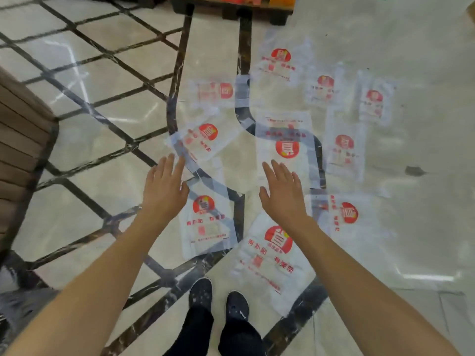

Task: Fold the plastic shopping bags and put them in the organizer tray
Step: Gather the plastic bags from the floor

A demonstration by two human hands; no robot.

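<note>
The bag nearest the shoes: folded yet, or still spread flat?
Spread flat. The bag lies unfolded on the floor, its whole red print showing.

We seem to be in a shop: polished marble floor (108,140) with dark inlay lines, printed shopping bags (285,147) lying on it, and a pallet (231,9) carrying colourful goods.
</note>
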